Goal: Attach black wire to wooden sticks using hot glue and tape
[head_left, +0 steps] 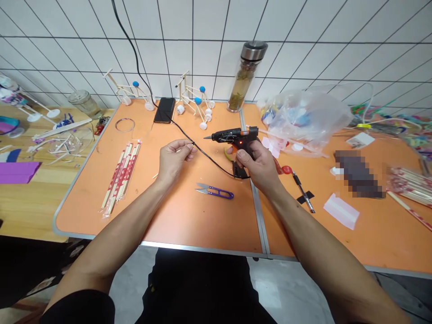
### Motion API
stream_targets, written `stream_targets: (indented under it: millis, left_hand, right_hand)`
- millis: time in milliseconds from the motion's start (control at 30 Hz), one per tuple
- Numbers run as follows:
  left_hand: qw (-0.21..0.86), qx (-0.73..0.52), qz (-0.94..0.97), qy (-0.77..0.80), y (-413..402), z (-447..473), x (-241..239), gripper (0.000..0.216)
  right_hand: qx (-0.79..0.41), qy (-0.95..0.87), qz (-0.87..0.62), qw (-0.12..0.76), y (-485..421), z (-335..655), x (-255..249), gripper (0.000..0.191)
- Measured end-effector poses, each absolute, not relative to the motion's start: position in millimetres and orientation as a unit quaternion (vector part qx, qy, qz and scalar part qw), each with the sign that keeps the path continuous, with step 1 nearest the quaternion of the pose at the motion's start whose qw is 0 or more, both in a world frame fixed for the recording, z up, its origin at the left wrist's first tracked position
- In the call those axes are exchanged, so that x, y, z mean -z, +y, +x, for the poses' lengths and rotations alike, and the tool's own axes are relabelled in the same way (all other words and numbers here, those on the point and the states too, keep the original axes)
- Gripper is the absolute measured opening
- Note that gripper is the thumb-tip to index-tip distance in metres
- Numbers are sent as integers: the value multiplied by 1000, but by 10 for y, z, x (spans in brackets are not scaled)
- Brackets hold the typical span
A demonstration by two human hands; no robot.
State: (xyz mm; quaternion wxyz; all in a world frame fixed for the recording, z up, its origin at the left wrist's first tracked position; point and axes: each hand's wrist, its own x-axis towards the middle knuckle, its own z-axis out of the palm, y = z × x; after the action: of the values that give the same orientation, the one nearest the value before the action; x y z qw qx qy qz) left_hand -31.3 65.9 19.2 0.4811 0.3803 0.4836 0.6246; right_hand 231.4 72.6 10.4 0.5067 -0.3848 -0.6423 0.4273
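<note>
While the glue gun sits in the right hand, which is wrapped closed around its grip just above the middle of the counter, a red light glows on its body, so I judge it to be hot. The nozzle points left toward the left hand. That hand is curled, with thumb and forefinger pinched on something thin and pale that is too small to identify. The plainest risk is a burn: if the two hands come together carelessly, the tip or a bead of glue could touch those fingertips. The black cord is another hazard. It runs from the gun's base right past the left fingertips and on beside the phone toward the wall, so a snag or tug there could jerk the gun off aim or drag the phone. Wisps of old glue hang on the barrel, and stray strings could foul the counter or the purple snips lying just in front of the hands. The plastic bag lies near the gun's back end, and a hot tip swung that way would likely melt it.
</note>
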Motion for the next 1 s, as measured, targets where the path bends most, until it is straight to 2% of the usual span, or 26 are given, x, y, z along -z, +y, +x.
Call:
stream_targets:
  millis: [267, 400, 633, 1000]
  left_hand:
    - [491, -612, 373, 495, 657, -291, -168, 7]
    - [498, -607, 370, 497, 631, -270, -210, 3]
    - [494, -596, 367, 516, 611, -236, -267, 8]
    - [492, -595, 375, 514, 605, -213, -272, 13]
  right_hand:
    - [-332, -704, -401, 482, 557, 2232, -192, 49]
    - [-297, -725, -400, 476, 528, 2208, -189, 43]
    - [-256, -743, -420, 455, 485, 2186, -192, 34]
    - [-229, -757, -421, 445, 493, 2192, -142, 33]
